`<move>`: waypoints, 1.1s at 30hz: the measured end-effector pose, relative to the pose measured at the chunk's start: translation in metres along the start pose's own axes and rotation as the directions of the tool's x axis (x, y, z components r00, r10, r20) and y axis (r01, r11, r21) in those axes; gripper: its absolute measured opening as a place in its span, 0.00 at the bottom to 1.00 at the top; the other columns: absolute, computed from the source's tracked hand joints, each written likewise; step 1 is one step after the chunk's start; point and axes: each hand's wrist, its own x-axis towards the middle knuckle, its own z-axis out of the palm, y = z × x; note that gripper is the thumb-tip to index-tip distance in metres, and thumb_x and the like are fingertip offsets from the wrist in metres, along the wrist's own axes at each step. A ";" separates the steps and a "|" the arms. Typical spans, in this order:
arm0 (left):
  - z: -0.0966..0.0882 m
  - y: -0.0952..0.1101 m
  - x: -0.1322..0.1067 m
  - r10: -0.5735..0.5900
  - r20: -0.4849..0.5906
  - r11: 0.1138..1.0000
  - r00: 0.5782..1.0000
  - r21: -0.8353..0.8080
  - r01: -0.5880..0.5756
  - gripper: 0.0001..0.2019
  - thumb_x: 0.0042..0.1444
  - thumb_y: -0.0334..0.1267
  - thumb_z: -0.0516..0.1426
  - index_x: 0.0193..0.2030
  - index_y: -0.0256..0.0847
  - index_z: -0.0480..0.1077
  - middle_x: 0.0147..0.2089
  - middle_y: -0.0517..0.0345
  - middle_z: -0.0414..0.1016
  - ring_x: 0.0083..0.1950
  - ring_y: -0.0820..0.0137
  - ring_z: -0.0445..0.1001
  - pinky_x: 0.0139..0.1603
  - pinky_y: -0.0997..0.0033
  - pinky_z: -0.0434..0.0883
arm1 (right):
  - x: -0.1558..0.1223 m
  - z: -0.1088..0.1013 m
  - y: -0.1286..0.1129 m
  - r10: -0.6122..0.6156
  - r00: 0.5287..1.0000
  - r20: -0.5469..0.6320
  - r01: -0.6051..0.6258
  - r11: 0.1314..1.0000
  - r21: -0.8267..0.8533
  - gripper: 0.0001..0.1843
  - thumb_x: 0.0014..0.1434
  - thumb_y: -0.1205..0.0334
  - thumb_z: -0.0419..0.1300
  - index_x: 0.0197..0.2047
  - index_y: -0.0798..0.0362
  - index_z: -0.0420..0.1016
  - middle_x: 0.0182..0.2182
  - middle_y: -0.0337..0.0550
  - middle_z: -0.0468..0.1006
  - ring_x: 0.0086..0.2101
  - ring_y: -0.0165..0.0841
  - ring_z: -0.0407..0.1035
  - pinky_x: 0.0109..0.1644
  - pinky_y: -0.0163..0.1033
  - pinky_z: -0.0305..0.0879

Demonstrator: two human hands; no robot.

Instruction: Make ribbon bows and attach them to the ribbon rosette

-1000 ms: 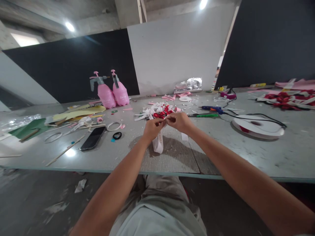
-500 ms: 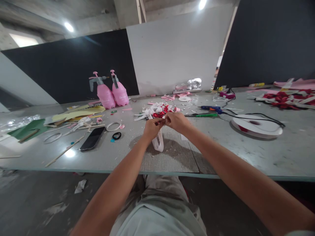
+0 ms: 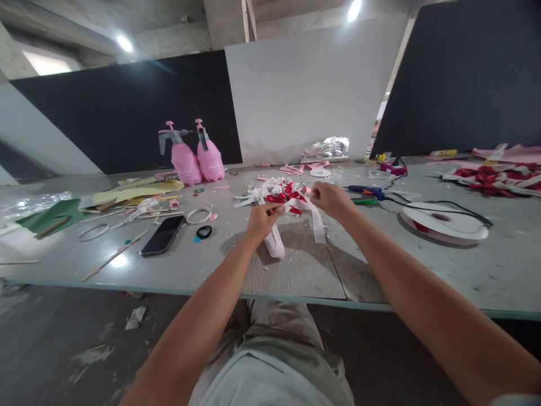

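Pinching a white ribbon (image 3: pixel 296 202) between fingers of left hand (image 3: pixel 262 217) and right hand (image 3: pixel 329 198), tails loose — seemingly unfinished, beside a heap of bows (image 3: pixel 276 189) already done.

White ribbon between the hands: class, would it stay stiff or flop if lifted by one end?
Probably floppy: the white ribbon droops in a curve from the right hand and loops under the left hand. Likely very light, being thin and flat. It seems unlikely to roll.

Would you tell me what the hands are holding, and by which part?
A white ribbon: the left hand pinches one stretch, the right hand another, with a loose end hanging below each.
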 end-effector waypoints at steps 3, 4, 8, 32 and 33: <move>-0.002 -0.001 0.001 -0.007 -0.035 1.000 0.999 -0.021 0.007 0.15 0.56 0.45 0.58 0.42 0.39 0.80 0.34 0.55 0.80 0.28 0.74 0.67 0.31 0.74 0.63 | -0.004 0.000 0.003 0.043 0.994 -0.098 -0.020 0.974 0.226 0.10 0.58 0.65 0.51 0.35 0.55 0.73 0.26 0.43 0.76 0.26 0.32 0.67 0.32 0.35 0.55; -0.002 -0.002 0.001 -0.002 -0.035 1.000 0.999 -0.030 0.001 0.15 0.56 0.45 0.57 0.42 0.39 0.80 0.34 0.55 0.80 0.27 0.74 0.66 0.31 0.74 0.62 | -0.006 0.002 -0.002 0.039 0.993 -0.112 -0.004 0.955 0.296 0.10 0.59 0.64 0.51 0.35 0.55 0.73 0.25 0.42 0.76 0.25 0.31 0.66 0.32 0.35 0.56; 0.003 -0.002 0.000 -0.001 -0.008 0.997 1.000 -0.081 0.000 0.16 0.57 0.46 0.57 0.44 0.38 0.79 0.33 0.56 0.78 0.26 0.75 0.65 0.29 0.75 0.61 | -0.011 0.014 -0.034 -0.040 0.992 -0.118 0.090 0.887 0.454 0.10 0.57 0.61 0.55 0.34 0.55 0.76 0.27 0.43 0.78 0.27 0.31 0.69 0.33 0.34 0.60; 0.007 -0.001 0.000 -0.028 -0.007 0.993 1.000 -0.116 0.027 0.15 0.54 0.42 0.59 0.42 0.35 0.80 0.32 0.54 0.79 0.30 0.73 0.70 0.33 0.74 0.64 | -0.012 0.023 -0.047 -0.149 0.987 -0.062 0.161 0.950 0.267 0.07 0.53 0.67 0.57 0.34 0.55 0.76 0.28 0.44 0.78 0.28 0.31 0.69 0.35 0.34 0.59; 0.007 -0.002 0.001 -0.029 -0.005 0.992 1.000 -0.124 0.028 0.16 0.54 0.43 0.59 0.42 0.35 0.80 0.31 0.54 0.79 0.30 0.73 0.70 0.33 0.74 0.65 | -0.012 0.023 -0.046 -0.147 0.987 -0.060 0.158 0.943 0.293 0.07 0.52 0.66 0.57 0.34 0.55 0.76 0.28 0.43 0.78 0.28 0.30 0.68 0.35 0.34 0.59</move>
